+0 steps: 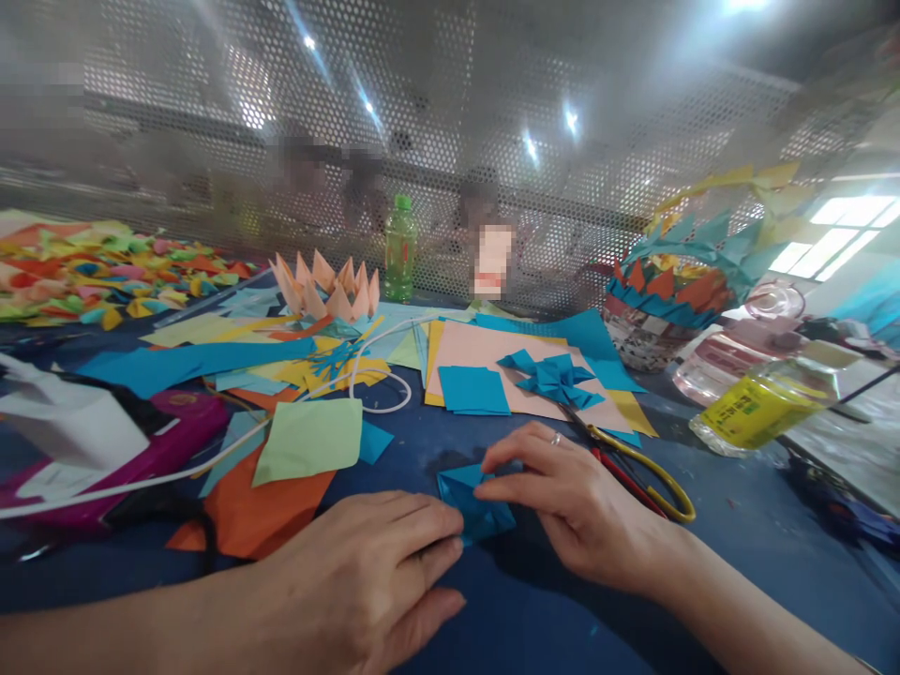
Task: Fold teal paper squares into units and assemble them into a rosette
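Note:
A small square of folded blue paper point(485, 506) lies on the dark blue table in front of me, with creases and raised flaps. The fingertips of my left hand point(390, 572) press on its left edge, while the thumb lies lower, apart from it. My right hand point(562, 502), with a ring on one finger, has its index fingertip and thumb on the paper's upper right side. Just beyond are a stack of blue paper squares point(474, 390) and several folded blue pieces point(555, 377). Yellow-and-red-handled scissors point(651, 469) lie beyond my right hand.
A purple power strip point(165, 436) with a white plug and a white cable point(232, 445) is at left. Green point(309, 441) and orange paper point(271, 506) lie nearby. A peach paper crown point(327, 291), bottles point(763, 403) and a paper-trimmed basket point(643, 333) stand farther back.

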Motion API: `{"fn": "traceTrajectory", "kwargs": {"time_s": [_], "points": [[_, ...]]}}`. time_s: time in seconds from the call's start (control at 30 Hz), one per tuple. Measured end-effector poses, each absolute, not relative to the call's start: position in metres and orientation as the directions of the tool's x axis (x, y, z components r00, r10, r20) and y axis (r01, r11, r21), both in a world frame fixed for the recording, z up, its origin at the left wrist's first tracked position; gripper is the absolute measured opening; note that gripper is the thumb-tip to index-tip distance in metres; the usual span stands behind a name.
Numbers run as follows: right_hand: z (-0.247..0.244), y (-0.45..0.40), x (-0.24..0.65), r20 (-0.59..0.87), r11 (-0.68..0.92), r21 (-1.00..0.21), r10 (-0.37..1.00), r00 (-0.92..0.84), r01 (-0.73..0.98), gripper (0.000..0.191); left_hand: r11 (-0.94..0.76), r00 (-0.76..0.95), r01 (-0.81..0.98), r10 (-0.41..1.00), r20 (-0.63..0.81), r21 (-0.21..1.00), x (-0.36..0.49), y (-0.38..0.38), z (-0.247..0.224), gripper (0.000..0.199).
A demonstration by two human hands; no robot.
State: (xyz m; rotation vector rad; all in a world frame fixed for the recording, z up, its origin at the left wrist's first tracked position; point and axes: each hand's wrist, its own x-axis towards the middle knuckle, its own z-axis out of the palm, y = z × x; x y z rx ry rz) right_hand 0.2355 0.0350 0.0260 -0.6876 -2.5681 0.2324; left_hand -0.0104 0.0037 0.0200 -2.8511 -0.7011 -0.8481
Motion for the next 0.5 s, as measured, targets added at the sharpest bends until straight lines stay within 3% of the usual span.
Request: {"fn": "traceTrajectory", "kwargs": {"time_s": [0.17,0.5], "points": [[0.0275,0.0365,0.2345,0.212,0.801,-0.298,0.586,-0.782,0.519,0.057,-0.896,0.75,0.436,0.412,0.517,0.082,-0.0129,0.0062,0.0205,0.041],[0.0241,0.0434,0.2368,0.24,0.752,-0.352,0.649,-0.722,0.558,0.019,-0.893,0.723,0.448,0.386,0.573,0.036,-0.0123,0.006,0.0245,0.041]]}}
